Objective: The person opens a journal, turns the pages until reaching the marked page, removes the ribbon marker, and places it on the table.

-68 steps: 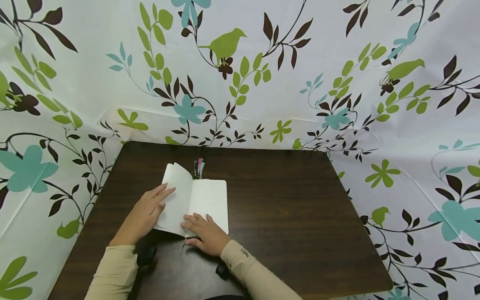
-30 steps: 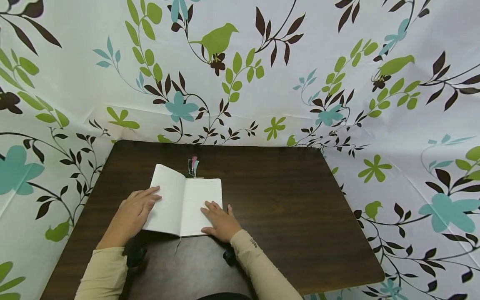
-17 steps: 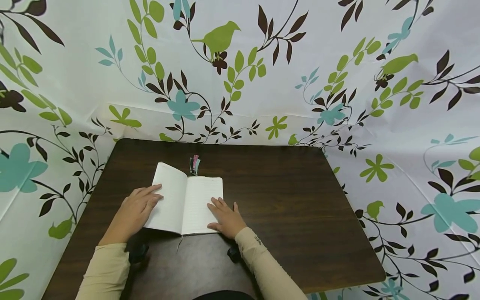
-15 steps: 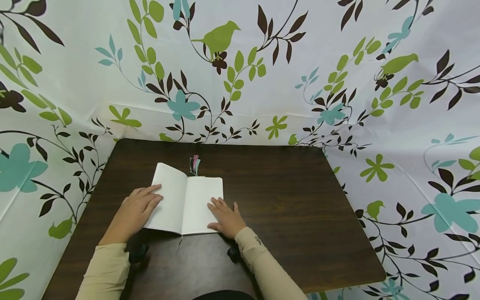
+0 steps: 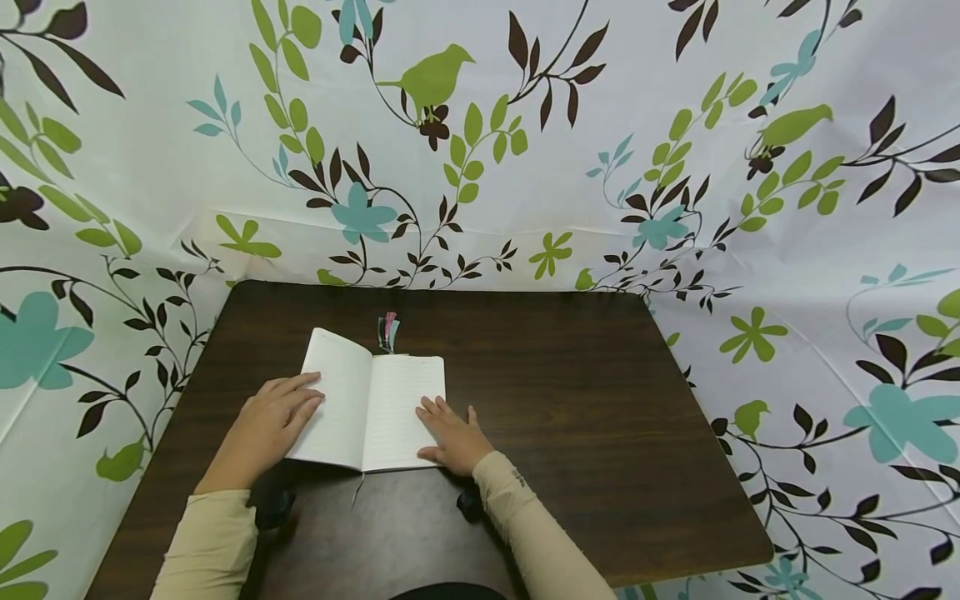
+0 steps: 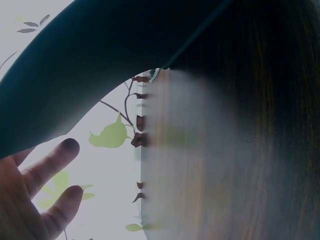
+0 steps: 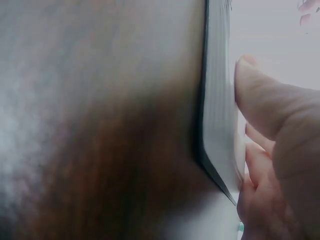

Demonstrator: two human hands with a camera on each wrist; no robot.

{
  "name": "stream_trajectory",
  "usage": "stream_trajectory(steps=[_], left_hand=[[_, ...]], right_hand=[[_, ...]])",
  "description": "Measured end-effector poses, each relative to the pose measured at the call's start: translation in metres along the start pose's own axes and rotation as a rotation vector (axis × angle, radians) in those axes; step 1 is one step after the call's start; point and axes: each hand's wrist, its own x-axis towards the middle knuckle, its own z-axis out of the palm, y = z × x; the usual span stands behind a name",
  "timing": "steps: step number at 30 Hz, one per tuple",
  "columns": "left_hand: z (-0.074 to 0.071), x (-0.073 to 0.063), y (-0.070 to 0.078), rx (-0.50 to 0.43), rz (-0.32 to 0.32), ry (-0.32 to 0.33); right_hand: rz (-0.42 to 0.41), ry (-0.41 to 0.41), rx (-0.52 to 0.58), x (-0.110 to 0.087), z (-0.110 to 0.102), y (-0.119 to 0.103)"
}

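Lying spread on the left part of the table: one notebook [image 5: 367, 417], with a left page [image 5: 339, 398] that slopes up off the tabletop and a flat, ruled right page [image 5: 393, 400]. Dark cover [image 6: 90, 60], its underside seen raised in the left wrist view.

Left hand [image 5: 268, 423]: laid over the outer edge of the left page, fingers extended; two show beyond the cover in the left wrist view.

Right hand [image 5: 453, 437]: resting on the outer lower part of the right page, fingers straight and spread; thumb [image 7: 260, 97] touching the page above the paper edges.

Strips [image 5: 388, 331], pink, pale blue-green and dark: projecting from the notebook's top. Thin ribbon [image 5: 357, 490]: trailing from the lower end of its fold.

Sleeves [image 5: 210, 537], beige, one pair. Black devices [image 5: 272, 507], one below each wrist.

Table [image 5: 555, 417]: dark brown, wood-grained, rounded corners. Cloth [image 5: 555, 179]: white, printed with green birds, blue flowers and leaves, behind and at both sides. Dark rounded shape [image 5: 450, 592]: bottom edge of the head view, unidentifiable.
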Motion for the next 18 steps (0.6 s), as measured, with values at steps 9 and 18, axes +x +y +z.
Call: stream_trajectory(steps=[9,18], left_hand=[[-0.0003,-0.0012,0.0016,0.006,0.014,0.017],[0.0013,0.0015,0.002,0.007,0.028,0.037]], right_hand=[[0.006,-0.007,0.016,0.0006,0.0018,0.0024],[0.013,0.029,-0.022,-0.0006,0.0022,0.0015]])
